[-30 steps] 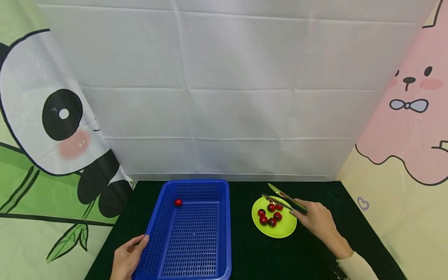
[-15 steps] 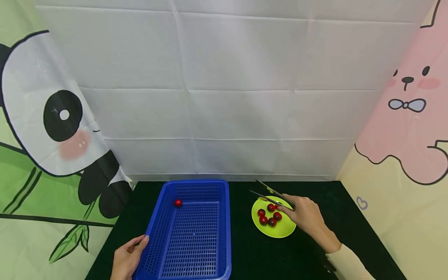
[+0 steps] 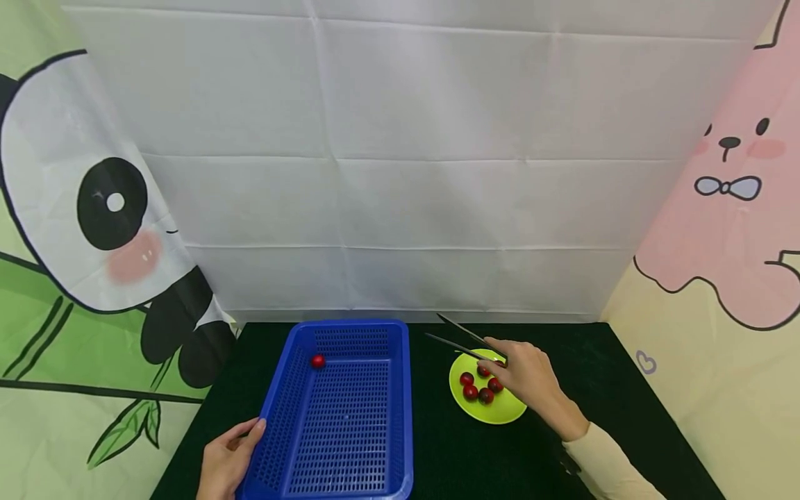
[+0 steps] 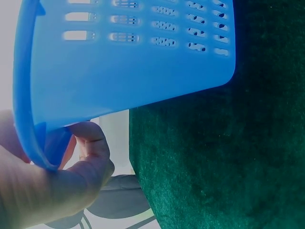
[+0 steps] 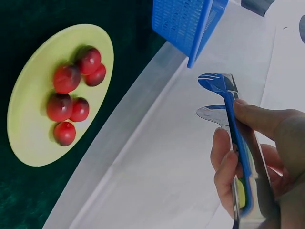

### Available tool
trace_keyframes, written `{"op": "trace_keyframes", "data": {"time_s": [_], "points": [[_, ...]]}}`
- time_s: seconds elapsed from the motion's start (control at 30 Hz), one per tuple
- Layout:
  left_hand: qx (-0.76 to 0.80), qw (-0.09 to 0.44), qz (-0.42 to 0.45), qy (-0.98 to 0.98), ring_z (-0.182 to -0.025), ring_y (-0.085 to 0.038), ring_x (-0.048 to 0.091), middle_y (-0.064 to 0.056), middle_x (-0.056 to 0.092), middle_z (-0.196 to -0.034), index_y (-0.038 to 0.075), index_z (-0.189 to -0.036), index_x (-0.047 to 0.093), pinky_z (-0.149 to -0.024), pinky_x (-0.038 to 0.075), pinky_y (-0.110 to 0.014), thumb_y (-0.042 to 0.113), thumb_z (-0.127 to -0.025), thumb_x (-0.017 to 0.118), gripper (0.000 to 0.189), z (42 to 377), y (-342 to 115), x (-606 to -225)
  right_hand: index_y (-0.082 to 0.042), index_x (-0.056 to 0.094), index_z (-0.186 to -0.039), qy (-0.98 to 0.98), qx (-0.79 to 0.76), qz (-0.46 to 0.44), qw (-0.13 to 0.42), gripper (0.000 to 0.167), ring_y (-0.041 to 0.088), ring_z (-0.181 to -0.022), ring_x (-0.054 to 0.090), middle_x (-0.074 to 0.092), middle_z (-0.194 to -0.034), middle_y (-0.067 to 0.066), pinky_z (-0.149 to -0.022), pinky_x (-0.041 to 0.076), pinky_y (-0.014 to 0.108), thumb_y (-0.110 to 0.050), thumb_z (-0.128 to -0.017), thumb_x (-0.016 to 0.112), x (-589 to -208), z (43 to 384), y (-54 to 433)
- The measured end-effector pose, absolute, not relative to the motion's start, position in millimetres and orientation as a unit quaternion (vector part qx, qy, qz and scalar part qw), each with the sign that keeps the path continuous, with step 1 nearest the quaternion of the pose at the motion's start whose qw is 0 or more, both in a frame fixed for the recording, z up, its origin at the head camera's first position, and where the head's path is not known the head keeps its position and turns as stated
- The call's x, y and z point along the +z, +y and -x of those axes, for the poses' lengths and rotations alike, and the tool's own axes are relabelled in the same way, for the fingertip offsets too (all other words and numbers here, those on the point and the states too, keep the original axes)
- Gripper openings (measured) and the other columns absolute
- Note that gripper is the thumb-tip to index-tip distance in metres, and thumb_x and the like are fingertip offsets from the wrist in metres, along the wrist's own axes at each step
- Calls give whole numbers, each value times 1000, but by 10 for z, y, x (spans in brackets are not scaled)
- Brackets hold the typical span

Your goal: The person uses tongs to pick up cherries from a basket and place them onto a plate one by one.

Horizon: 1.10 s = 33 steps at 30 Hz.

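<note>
Metal tongs [image 5: 257,176], one end forked and the other spoon-like, are gripped by my right hand [image 3: 531,378]. Their tips are apart with nothing between them, above the table's back edge in the head view. Beneath that hand lies a yellow-green plate [image 3: 494,415] with several small, round, dark-red fruits [image 3: 470,393]. At the rim of a blue slotted plastic basket [image 3: 407,410], my left hand [image 3: 228,458] pinches the left side between thumb and fingers. One red fruit [image 3: 318,361] sits inside, near the basket's far left corner.
A dark green cloth [image 3: 437,444] covers the table. White sheeting [image 3: 400,208] hangs directly behind its back edge, with cartoon-printed curtains on both sides. The basket stands left of the plate, a strip of green cloth between them.
My right hand has moved left and slightly away from me, taking the tongs from over the plate toward the basket side. The left hand, basket and fruits stay put.
</note>
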<state>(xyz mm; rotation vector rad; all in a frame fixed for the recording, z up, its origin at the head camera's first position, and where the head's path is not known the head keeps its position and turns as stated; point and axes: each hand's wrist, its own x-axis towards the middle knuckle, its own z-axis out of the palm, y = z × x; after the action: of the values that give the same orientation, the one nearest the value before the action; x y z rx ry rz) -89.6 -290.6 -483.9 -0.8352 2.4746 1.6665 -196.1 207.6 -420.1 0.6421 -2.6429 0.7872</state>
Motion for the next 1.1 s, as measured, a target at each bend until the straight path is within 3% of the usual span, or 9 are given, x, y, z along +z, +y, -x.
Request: {"op": "trace_keyframes", "data": {"time_s": [0.17, 0.4, 0.6, 1.1], "points": [[537, 22, 270, 799, -78, -20, 70, -16, 74, -97, -11, -139, 54, -68, 59, -42, 51, -95, 69, 78, 899, -2907, -4835, -2, 72, -126, -916, 275, -245, 158, 41, -1, -48, 36, 41, -59, -10, -45, 34, 21, -20, -90, 82, -4164, 1999, 1968], [538, 22, 270, 798, -78, -19, 69, -14, 73, -96, -11, -139, 54, -68, 59, -42, 52, -95, 69, 78, 906, -2889, -4830, 1, 72, -125, -910, 277, -263, 162, 43, 0, -43, 26, 29, -57, -11, -41, 25, 20, -19, -88, 83, -4113, 2049, 1834], [537, 21, 271, 799, -78, -19, 69, -14, 73, -96, -10, -139, 54, -68, 59, -42, 52, -95, 69, 78, 908, -2895, -4819, 1, 73, -124, -907, 273, -274, 166, 43, 2, -43, 23, 29, -56, -10, -41, 24, 20, -20, -88, 84, -4099, 2090, 1713], [537, 24, 275, 798, -78, -19, 69, -13, 74, -95, -10, -139, 55, -68, 59, -42, 54, -94, 69, 79, 894, -2910, -4839, 2, 74, -119, -886, 263, -324, 205, 41, -1, -44, 20, 45, -63, -9, -40, 21, 18, -19, -86, 86, -4153, 2181, 1436]]}}
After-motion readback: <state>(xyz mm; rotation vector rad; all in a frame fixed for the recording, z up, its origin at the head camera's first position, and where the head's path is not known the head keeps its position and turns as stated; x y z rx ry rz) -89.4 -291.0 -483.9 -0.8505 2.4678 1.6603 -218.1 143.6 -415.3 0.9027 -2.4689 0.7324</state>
